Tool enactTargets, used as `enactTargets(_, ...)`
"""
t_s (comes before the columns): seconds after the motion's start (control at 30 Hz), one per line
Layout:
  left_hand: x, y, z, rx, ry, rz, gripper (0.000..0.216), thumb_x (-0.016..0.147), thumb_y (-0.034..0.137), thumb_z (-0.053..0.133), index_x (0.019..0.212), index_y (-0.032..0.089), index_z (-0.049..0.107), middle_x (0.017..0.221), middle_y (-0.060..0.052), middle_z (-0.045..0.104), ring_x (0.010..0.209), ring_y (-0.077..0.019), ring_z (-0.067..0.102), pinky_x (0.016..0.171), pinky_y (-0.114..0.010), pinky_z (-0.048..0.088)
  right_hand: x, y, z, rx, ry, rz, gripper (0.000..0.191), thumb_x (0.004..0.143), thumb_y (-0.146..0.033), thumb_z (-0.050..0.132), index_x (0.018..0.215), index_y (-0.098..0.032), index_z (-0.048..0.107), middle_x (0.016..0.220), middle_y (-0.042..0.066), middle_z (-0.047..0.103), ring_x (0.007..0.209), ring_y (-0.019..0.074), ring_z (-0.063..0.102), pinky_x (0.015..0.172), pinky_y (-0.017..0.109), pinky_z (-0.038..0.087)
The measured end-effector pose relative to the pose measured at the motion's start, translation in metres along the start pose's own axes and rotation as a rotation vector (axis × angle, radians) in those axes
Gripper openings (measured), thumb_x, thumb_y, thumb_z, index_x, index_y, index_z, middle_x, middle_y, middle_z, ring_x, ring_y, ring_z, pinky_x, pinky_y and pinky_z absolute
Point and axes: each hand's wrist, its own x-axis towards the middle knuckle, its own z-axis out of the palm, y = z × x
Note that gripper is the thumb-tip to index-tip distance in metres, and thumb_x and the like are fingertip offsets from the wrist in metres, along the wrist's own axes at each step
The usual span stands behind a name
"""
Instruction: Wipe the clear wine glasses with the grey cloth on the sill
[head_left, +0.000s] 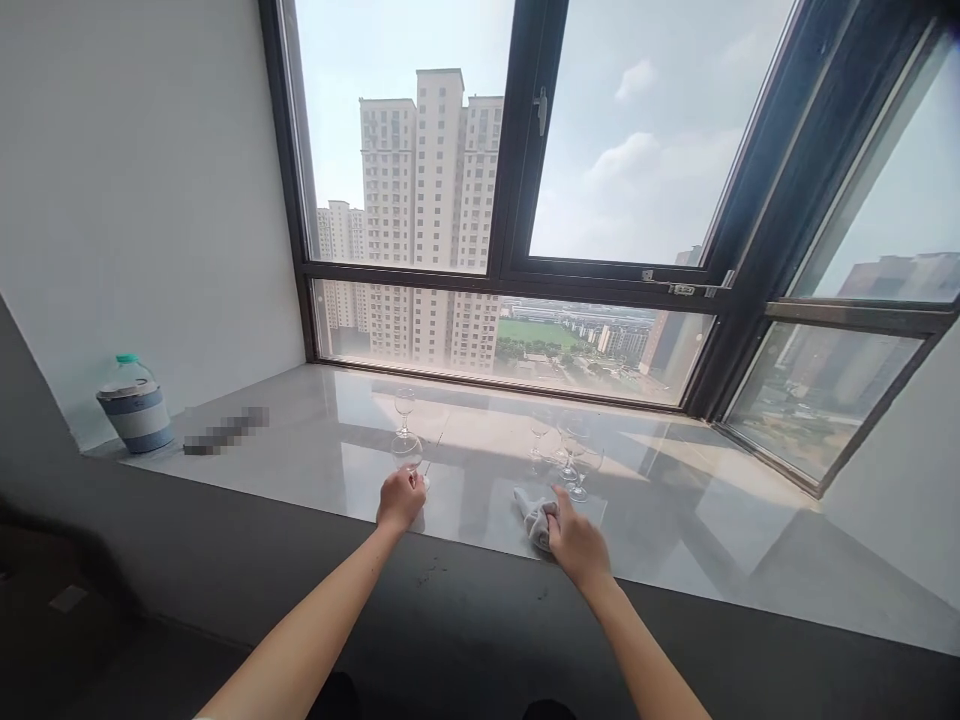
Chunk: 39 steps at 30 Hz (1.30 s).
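Here, a clear stemmed glass (407, 451) is held bowl-up by the windowsill's (281, 470) near edge, the left hand's (400, 499) fingers closed around its stem, probably sparing the thin bowl. To the right, the right hand (579, 541) grips a bunched grey cloth (537, 520); more glasses (577, 491) stand farther back, seemingly set safely from the edge.

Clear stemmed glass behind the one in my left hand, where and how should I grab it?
Best pinch the clear stemmed glass by its thin stem, below the rounded bowl, probably from the left. It stands upright, with the similar glass in your left hand in front of it and more clear glasses off to its right.
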Motion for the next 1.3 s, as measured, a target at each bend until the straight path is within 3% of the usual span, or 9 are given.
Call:
enactTargets(0.1, 0.002, -0.001, 0.002, 0.007, 0.012, 0.015, 0.019, 0.086, 0.027, 0.048, 0.076, 0.019, 0.061, 0.073, -0.006, 0.066, 0.075, -0.0197, 0.06, 0.065, -0.028, 0.034, -0.011, 0.06, -0.019, -0.099, 0.076, 0.186, 0.045, 0.094, -0.029, 0.035, 0.138, -0.021, 0.039, 0.102, 0.011, 0.067, 0.089, 0.0258, 0.063, 0.068, 0.031, 0.04)
enactTargets(0.17, 0.002, -0.002, 0.003, 0.012, 0.013, 0.022, 0.019, 0.085, 0.027, 0.047, 0.076, 0.019, 0.062, 0.074, -0.007, 0.066, 0.076, -0.0202, 0.06, 0.066, -0.028, 0.034, -0.013, 0.087, -0.03, -0.142, 0.201, 0.303, 0.046, 0.092, -0.026, 0.035, 0.136, -0.016, 0.042, 0.109, 0.015, 0.064, 0.096, 0.029, 0.061, 0.073, 0.034, 0.042)
enactTargets(0.3, 0.002, -0.003, 0.004, 0.038, 0.008, 0.029, 0.019, 0.086, 0.028, 0.047, 0.078, 0.019, 0.062, 0.074, -0.007, 0.066, 0.076, -0.0207, 0.061, 0.066, -0.028, 0.034, -0.006, 0.106, -0.034, -0.099, 0.521, 0.297, 0.046, 0.091, -0.023, 0.031, 0.133, -0.011, 0.044, 0.125, 0.018, 0.057, 0.116, 0.0302, 0.05, 0.091, 0.038, 0.04)
enactTargets(0.4, 0.002, -0.004, 0.003, 0.059, 0.006, 0.035, 0.021, 0.087, 0.029, 0.046, 0.077, 0.019, 0.062, 0.075, -0.008, 0.067, 0.077, -0.0209, 0.061, 0.066, -0.028, 0.035, 0.0, 0.1, -0.021, 0.017, 0.421, 0.25, 0.05, 0.093, -0.036, 0.032, 0.138, -0.014, 0.039, 0.121, 0.015, 0.059, 0.114, 0.0281, 0.052, 0.091, 0.037, 0.041)
enactTargets(0.47, 0.002, -0.003, 0.003, 0.074, -0.002, 0.03, 0.023, 0.087, 0.029, 0.046, 0.075, 0.019, 0.062, 0.077, -0.009, 0.067, 0.078, -0.0215, 0.061, 0.066, -0.028, 0.036, 0.001, 0.095, -0.009, 0.009, 0.29, 0.26, 0.055, 0.091, -0.043, 0.038, 0.139, -0.017, 0.037, 0.118, 0.013, 0.061, 0.112, 0.0285, 0.054, 0.089, 0.038, 0.042)
enactTargets(0.53, 0.003, -0.003, 0.002, 0.072, -0.006, 0.034, 0.023, 0.088, 0.029, 0.045, 0.077, 0.019, 0.063, 0.08, -0.009, 0.068, 0.081, -0.0222, 0.062, 0.068, -0.028, 0.037, 0.001, 0.092, 0.0, -0.045, 0.242, 0.292, 0.056, 0.089, -0.043, 0.043, 0.138, -0.018, 0.039, 0.117, 0.013, 0.062, 0.112, 0.029, 0.054, 0.09, 0.039, 0.041)
enactTargets(0.93, 0.006, -0.003, 0.002, 0.122, -0.033, 0.089, 0.024, 0.088, 0.028, 0.044, 0.076, 0.02, 0.063, 0.095, -0.01, 0.07, 0.092, -0.0228, 0.063, 0.075, -0.027, 0.04, -0.002, 0.085, -0.007, -0.045, 0.273, 0.333, 0.065, 0.087, -0.036, 0.048, 0.147, -0.018, 0.026, 0.109, 0.011, 0.063, 0.104, 0.0262, 0.059, 0.087, 0.036, 0.04)
enactTargets(1.3, 0.006, 0.001, 0.0, 0.221, -0.059, 0.093, 0.026, 0.088, 0.029, 0.043, 0.068, 0.021, 0.056, 0.083, -0.009, 0.069, 0.084, -0.0239, 0.063, 0.07, -0.029, 0.039, -0.005, 0.08, -0.012, -0.023, 0.272, 0.333, 0.065, 0.088, -0.032, 0.048, 0.147, -0.017, 0.027, 0.11, 0.012, 0.063, 0.106, 0.0254, 0.057, 0.09, 0.037, 0.039)
